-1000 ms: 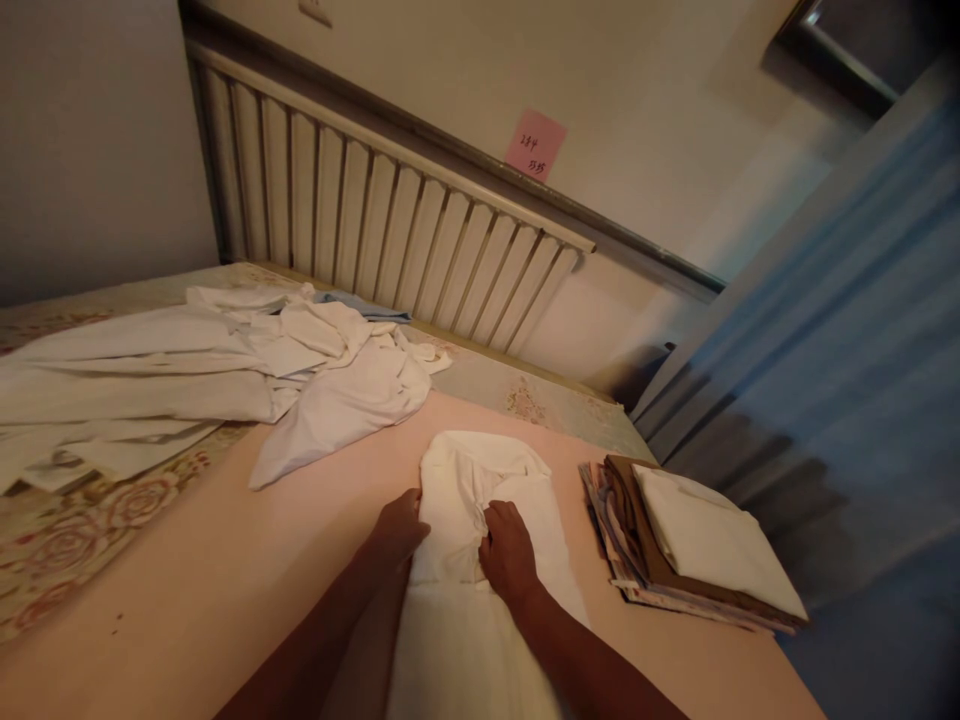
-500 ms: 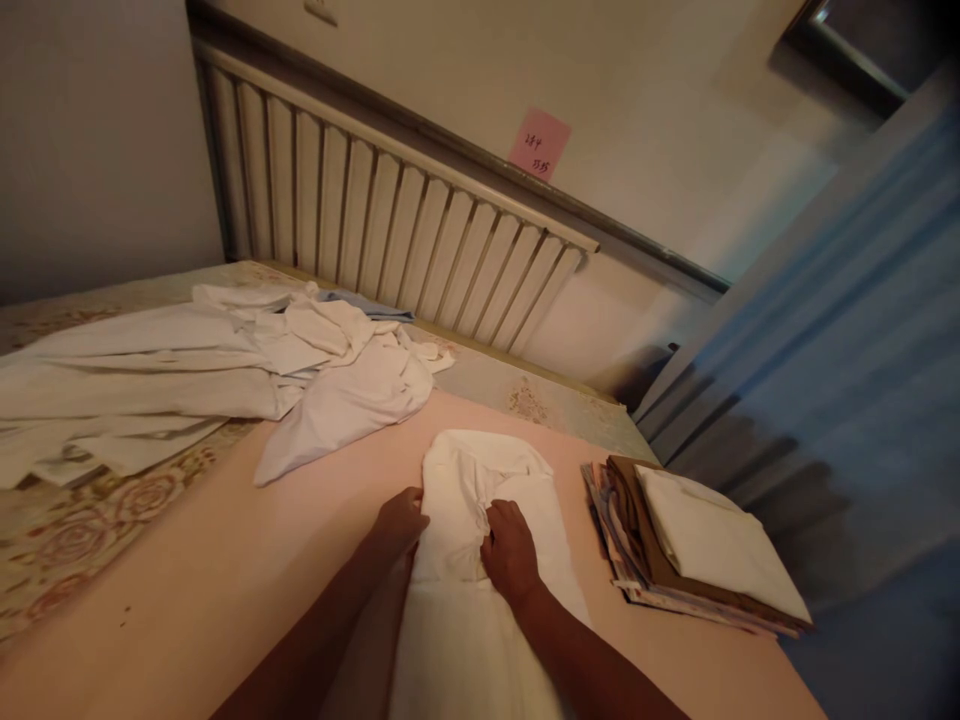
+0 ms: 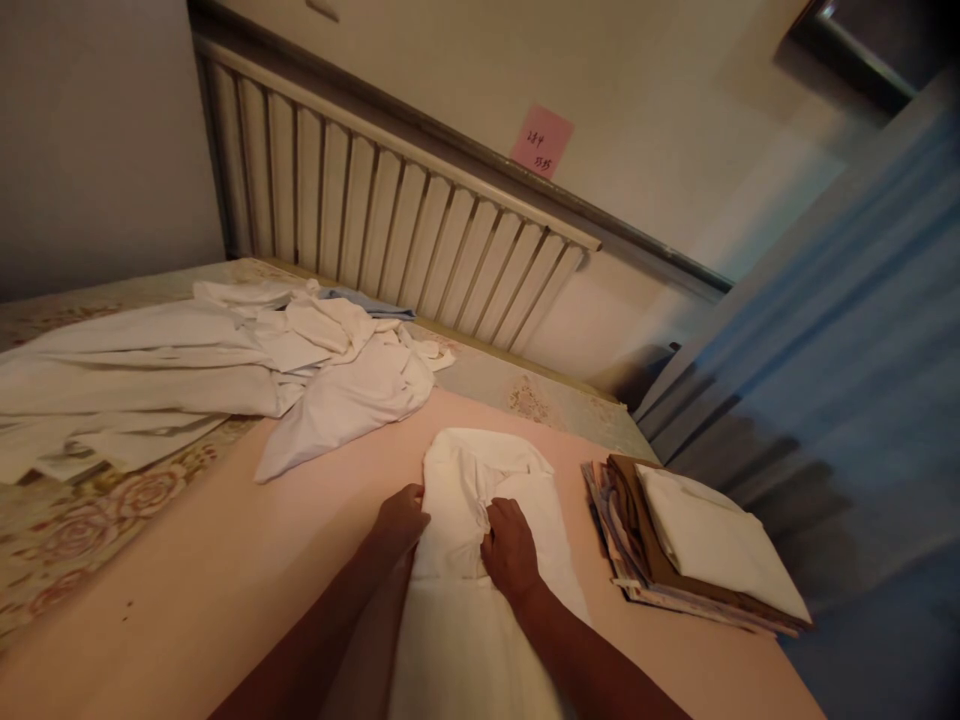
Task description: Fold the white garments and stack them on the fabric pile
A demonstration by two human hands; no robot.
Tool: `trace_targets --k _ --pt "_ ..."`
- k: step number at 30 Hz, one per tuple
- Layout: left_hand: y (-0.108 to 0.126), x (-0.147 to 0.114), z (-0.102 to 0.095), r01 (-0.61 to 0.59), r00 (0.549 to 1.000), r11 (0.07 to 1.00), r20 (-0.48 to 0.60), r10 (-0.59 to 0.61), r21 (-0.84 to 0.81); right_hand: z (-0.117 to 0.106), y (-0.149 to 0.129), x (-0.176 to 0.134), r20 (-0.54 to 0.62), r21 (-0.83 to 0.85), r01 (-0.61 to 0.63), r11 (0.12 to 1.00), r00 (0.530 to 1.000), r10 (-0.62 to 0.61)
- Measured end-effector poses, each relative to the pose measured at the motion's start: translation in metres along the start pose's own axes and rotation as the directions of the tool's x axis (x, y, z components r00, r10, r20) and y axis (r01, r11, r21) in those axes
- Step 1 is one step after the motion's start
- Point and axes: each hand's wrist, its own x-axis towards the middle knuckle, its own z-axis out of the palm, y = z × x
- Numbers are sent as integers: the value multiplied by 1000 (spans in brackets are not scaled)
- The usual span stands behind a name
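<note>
A white shirt (image 3: pixel 480 630), folded into a long narrow shape, lies on the pink surface in front of me. On its left edge, near the upper end, my left hand (image 3: pixel 403 515) is closed with the fingertips pinching the cloth. My right hand (image 3: pixel 511 545) grips a gathered bit of fabric near the shirt's middle, its fingers curled. Creases run up from that grip towards the rounded far end. Part of the cloth is hidden beneath my right hand and forearm.
Loose white garments (image 3: pixel 187 360) are heaped at the left on a flowered cover (image 3: pixel 82 540). To the right stands a stack of folded clothes (image 3: pixel 720 545) with a white one on top. A radiator (image 3: pixel 390 190) lines the wall behind, and a blue curtain (image 3: pixel 817 400) hangs at right.
</note>
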Motion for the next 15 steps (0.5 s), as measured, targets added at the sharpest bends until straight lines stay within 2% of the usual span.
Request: trace_targets --k 15 --pt "5 -4 -4 0 1000 1000 8 0 2 0 0 0 -8 -14 9 1000 1000 -9"
